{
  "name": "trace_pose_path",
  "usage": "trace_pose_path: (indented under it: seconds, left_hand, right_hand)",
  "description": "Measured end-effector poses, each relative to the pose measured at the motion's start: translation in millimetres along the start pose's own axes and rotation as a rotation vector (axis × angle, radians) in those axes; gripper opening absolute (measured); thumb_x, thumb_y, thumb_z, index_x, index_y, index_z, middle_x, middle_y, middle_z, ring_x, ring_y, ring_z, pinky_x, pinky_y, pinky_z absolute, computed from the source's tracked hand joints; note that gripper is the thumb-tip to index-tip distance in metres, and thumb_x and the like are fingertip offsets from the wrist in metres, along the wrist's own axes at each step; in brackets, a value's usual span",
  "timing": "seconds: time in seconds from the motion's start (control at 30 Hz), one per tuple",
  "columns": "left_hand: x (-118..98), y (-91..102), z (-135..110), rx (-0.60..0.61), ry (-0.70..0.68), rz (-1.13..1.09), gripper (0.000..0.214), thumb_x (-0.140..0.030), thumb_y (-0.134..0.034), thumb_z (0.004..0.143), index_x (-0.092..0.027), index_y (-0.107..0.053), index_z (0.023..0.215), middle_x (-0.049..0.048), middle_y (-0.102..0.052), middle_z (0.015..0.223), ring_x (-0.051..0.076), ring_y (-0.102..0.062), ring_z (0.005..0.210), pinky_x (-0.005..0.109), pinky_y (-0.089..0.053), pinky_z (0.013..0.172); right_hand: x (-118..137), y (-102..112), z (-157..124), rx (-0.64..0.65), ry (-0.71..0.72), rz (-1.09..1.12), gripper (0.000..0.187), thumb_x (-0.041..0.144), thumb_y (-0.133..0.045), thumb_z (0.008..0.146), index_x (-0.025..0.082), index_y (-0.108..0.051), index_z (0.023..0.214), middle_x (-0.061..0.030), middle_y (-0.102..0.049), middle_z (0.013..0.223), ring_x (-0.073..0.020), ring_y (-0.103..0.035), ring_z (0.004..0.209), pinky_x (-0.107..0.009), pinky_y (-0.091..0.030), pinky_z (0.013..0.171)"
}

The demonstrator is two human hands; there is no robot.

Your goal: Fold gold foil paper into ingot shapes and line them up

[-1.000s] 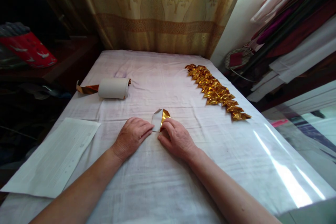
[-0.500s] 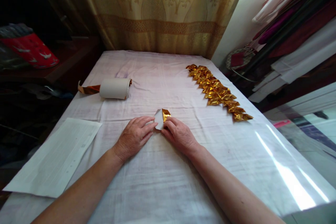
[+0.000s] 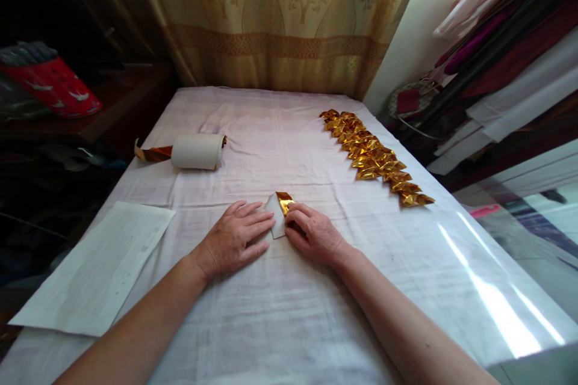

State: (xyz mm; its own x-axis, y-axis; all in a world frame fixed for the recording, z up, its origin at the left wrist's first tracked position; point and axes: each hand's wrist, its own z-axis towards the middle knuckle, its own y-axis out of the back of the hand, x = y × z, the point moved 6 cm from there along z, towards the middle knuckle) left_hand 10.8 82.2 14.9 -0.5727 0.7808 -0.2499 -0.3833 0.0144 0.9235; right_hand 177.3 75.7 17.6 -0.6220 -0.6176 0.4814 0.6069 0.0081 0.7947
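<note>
Left hand [image 3: 232, 237] flattened, fingers [image 3: 253, 212] spread, on foil [image 3: 277, 219] (half white); right hand [image 3: 313, 234] pinches it.

Left hand [image 3: 232, 240] lies flat, fingers [image 3: 256, 219] spread; right hand [image 3: 313, 233] seems loosely curled, pressing down.

Part-folded gold-and-white foil paper [image 3: 280, 212], flat on cloth

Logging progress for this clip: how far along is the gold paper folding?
Done: a row of folded gold pieces lies at the right of the cloth. In hand: the left hand and right hand press one part-folded gold-and-white piece flat. Left: that piece, plus, probably, the paper on the roll at far left.
</note>
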Motion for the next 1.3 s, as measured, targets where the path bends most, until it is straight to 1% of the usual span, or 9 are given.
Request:
trace_pose_path:
  seconds: [0.17, 0.47, 0.73, 0.83, 0.97, 1.03, 1.13, 1.2, 1.3]
  left_hand:
    - [-13, -4.4, 2, 0.044, -0.018, -0.030, 0.040, -0.043, -0.061, 0.090, -0.026, -0.064, 0.126, 0.0066, -0.069, 0.124, 0.027, -0.054, 0.124, 0.051, -0.027, 0.114]
    - [-21, -6.5, 18, -0.010, 0.042, -0.016, 0.017, -0.036, -0.058, 0.095, -0.026, -0.069, 0.103, 0.0017, -0.074, 0.102, 0.019, -0.064, 0.100, 0.044, -0.033, 0.108]
    - [-20, -8.5, 17, -0.059, 0.056, 0.012, 0.019, -0.035, -0.054, 0.097, -0.021, -0.065, 0.090, 0.0014, -0.073, 0.096, 0.018, -0.066, 0.094, 0.042, -0.035, 0.105]
    - [-16, -6.6, 16, -0.055, 0.072, -0.065, 0.019, -0.037, -0.056, 0.096, -0.022, -0.064, 0.087, 0.0007, -0.074, 0.097, 0.018, -0.066, 0.095, 0.040, -0.037, 0.101]
    - [-15, -4.2, 14, -0.073, 0.036, -0.092, 0.022, -0.043, -0.061, 0.092, -0.023, -0.066, 0.100, 0.0030, -0.074, 0.104, 0.020, -0.065, 0.100, 0.038, -0.041, 0.095]
    - [-14, -3.5, 13, -0.105, 0.028, -0.063, 0.021, -0.040, -0.059, 0.094, -0.022, -0.066, 0.103, 0.0034, -0.074, 0.106, 0.020, -0.065, 0.100, 0.038, -0.042, 0.094]
    - [-17, -2.8, 13, -0.145, 0.002, 0.004, 0.018, -0.033, -0.053, 0.097, -0.023, -0.069, 0.096, 0.0023, -0.075, 0.102, 0.018, -0.065, 0.094, 0.037, -0.043, 0.091]
    - [-21, -1.9, 13, -0.158, -0.033, 0.063, 0.020, -0.030, -0.051, 0.098, -0.023, -0.069, 0.092, 0.0019, -0.075, 0.101, 0.018, -0.065, 0.096, 0.037, -0.043, 0.093]
    - [-29, -0.2, 13, -0.169, -0.080, 0.156, 0.023, -0.027, -0.049, 0.099, -0.022, -0.069, 0.089, 0.0023, -0.075, 0.104, 0.018, -0.064, 0.102, 0.038, -0.040, 0.100]
  right_hand:
    - [-5, 6, -3, 0.010, 0.003, 0.071, 0.019, 0.009, -0.055, 0.081, 0.022, -0.058, 0.094, -0.0087, -0.065, 0.110, -0.0199, -0.064, 0.100, -0.033, -0.053, 0.089]
    - [-8, 6, -4, 0.011, 0.009, 0.144, 0.026, 0.007, -0.055, 0.076, 0.022, -0.058, 0.097, -0.0083, -0.065, 0.110, -0.0198, -0.063, 0.101, -0.033, -0.053, 0.088]
    - [2, 0, -2, 0.037, 0.133, 0.038, 0.007, 0.022, -0.061, 0.090, 0.022, -0.064, 0.096, -0.0073, -0.064, 0.102, -0.0191, -0.060, 0.099, -0.033, -0.052, 0.088]
    - [2, -2, -1, 0.022, 0.147, -0.009, 0.009, 0.024, -0.058, 0.094, 0.021, -0.066, 0.097, -0.0078, -0.065, 0.102, -0.0188, -0.060, 0.099, -0.033, -0.052, 0.088]
    - [1, -2, -2, -0.013, 0.162, -0.027, 0.011, 0.025, -0.056, 0.096, 0.019, -0.066, 0.095, -0.0083, -0.066, 0.101, -0.0194, -0.061, 0.099, -0.033, -0.053, 0.087]
    - [1, -2, -2, -0.020, 0.171, -0.021, 0.013, 0.026, -0.055, 0.096, 0.019, -0.065, 0.096, -0.0087, -0.066, 0.100, -0.0199, -0.061, 0.100, -0.034, -0.053, 0.087]
    - [-1, -3, -2, -0.010, 0.174, -0.022, 0.012, 0.027, -0.055, 0.096, 0.020, -0.065, 0.099, -0.0087, -0.067, 0.102, -0.0203, -0.062, 0.103, -0.035, -0.053, 0.089]
    - [-1, -2, -4, -0.029, 0.173, -0.056, 0.019, 0.030, -0.059, 0.094, 0.020, -0.062, 0.110, -0.0113, -0.065, 0.114, -0.0223, -0.060, 0.110, -0.038, -0.052, 0.093]
    - [1, 3, -11, -0.132, 0.111, -0.161, 0.039, 0.032, -0.066, 0.087, 0.017, -0.056, 0.122, -0.0166, -0.059, 0.130, -0.0272, -0.055, 0.120, -0.044, -0.049, 0.099]
